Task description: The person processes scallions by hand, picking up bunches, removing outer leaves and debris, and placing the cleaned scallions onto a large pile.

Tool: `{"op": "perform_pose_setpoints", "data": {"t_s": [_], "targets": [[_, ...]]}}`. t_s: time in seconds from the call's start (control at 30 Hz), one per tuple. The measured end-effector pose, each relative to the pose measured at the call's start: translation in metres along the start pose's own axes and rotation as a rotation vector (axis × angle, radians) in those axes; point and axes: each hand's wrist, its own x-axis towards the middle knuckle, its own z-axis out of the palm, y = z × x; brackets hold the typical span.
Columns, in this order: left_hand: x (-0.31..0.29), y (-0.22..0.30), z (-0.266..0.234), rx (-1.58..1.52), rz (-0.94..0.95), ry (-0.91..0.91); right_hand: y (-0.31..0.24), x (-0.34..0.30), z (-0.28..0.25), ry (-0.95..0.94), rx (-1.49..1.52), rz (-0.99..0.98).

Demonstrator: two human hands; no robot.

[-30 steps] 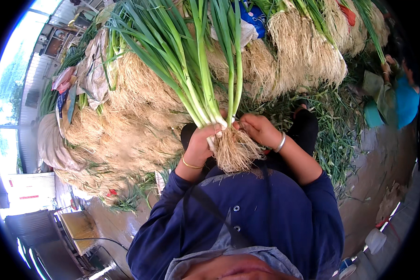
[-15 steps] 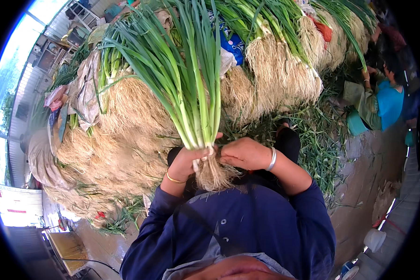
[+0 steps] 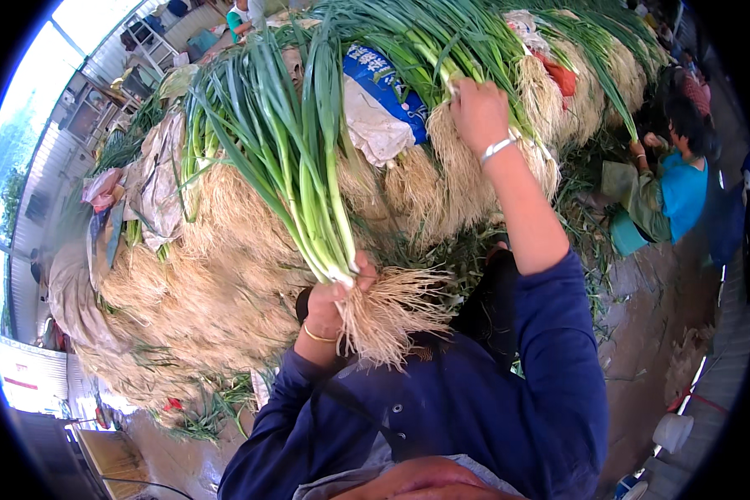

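My left hand [image 3: 335, 302] is wrapped round the lower stalks of a bunch of green onions [image 3: 315, 196]. Their long leaves slant up and away, while pale, stringy roots [image 3: 396, 317] fan out below my fist, toward my right. Farther off, my right hand [image 3: 480, 117] has its fingers curled at the white stalk end of green onions [image 3: 443, 62] on the heap; the palm side is hidden. Beneath that hand hangs a thick fringe of dry roots [image 3: 462, 171].
A long heap of root ends [image 3: 217, 258] spreads across the left and middle. A blue and white sack [image 3: 383, 108] lies on it. Leaf scraps litter the ground. At right, a person in a teal top [image 3: 683, 196] sits low; another person [image 3: 240, 21] is at the far back.
My right hand has left the bunch and reached forward to the heap. My left hand has stayed low with the bunch, whose roots now spread wider to the right.
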Motion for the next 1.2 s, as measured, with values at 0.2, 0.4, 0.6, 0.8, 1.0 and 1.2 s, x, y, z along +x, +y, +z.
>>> {"op": "perform_pose_setpoints", "data": {"t_s": [0.2, 0.4, 0.6, 0.8, 1.0, 1.2], "targets": [[0.002, -0.003, -0.012, 0.100, -0.145, 0.088, -0.089, -0.152, -0.053, -0.073, 0.625, -0.133], [-0.001, -0.027, -0.027, 0.145, -0.291, 0.124, -0.105, -0.190, -0.002, -0.290, 1.162, 0.536], [-0.005, -0.025, -0.019, 0.093, -0.298, 0.203, -0.092, -0.176, 0.012, -0.403, 0.970, 0.352], [-0.008, -0.029, -0.027, 0.193, -0.313, 0.295, -0.077, -0.277, 0.030, -0.611, 1.469, 0.866], [-0.003, -0.037, -0.018, 0.104, -0.267, 0.269, -0.096, -0.263, -0.003, -0.464, 1.289, 0.325], [-0.004, -0.029, -0.008, 0.119, -0.170, 0.267, -0.069, -0.292, -0.024, -0.746, 1.296, 0.462]]}}
